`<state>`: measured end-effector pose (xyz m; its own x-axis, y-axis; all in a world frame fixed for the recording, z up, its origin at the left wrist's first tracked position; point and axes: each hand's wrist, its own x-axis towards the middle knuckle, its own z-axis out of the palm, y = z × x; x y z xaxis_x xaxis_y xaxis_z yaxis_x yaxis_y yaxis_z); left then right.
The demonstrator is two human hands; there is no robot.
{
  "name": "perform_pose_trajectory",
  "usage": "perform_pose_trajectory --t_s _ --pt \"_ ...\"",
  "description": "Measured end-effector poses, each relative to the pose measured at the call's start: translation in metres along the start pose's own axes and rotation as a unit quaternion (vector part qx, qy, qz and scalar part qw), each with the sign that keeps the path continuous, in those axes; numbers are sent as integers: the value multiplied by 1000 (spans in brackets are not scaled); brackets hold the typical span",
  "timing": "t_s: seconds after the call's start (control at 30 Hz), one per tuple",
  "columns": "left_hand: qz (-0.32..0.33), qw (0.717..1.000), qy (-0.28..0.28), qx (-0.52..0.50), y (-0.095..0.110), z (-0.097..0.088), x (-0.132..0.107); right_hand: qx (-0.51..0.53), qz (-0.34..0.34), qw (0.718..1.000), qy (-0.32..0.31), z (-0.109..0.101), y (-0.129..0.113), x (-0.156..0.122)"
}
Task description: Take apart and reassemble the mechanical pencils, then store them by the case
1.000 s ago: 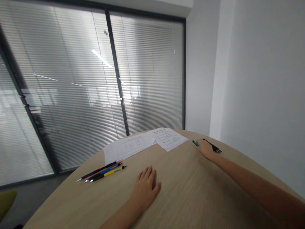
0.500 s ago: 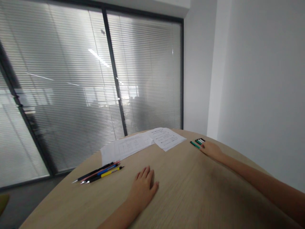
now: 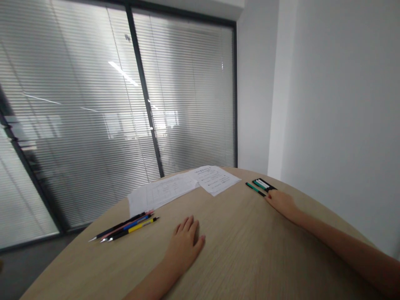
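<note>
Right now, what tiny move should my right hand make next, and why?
Maybe gently nudge the slim green-and-black pen-shaped stick sideways toward the flat cluster of green, white and black sticks. It lies apart from them, slanting much the same way, and your bare right hand is at its near end.

Head-worn camera faced forward across a table (image 3: 231, 246)

It looked from the person's own head, forward and down. The left hand (image 3: 184, 243) lay nearer the camera than the right hand (image 3: 283, 203). Beyond the table's far edge, window blinds (image 3: 193, 100) filled the left and a wall (image 3: 340, 91) the right.
</note>
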<state>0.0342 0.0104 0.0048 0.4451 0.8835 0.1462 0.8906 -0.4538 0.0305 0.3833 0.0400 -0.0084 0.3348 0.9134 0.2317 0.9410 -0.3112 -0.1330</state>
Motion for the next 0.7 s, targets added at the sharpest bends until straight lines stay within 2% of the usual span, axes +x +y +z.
perform_pose_trajectory --t_s 0.43,0.7 --pt "-3 1000 2 -2 2 -4 -1 34 -12 998 50 5 8 -3" --pt "1 1000 8 -1 0 -2 0 -31 10 999 30 5 12 1"
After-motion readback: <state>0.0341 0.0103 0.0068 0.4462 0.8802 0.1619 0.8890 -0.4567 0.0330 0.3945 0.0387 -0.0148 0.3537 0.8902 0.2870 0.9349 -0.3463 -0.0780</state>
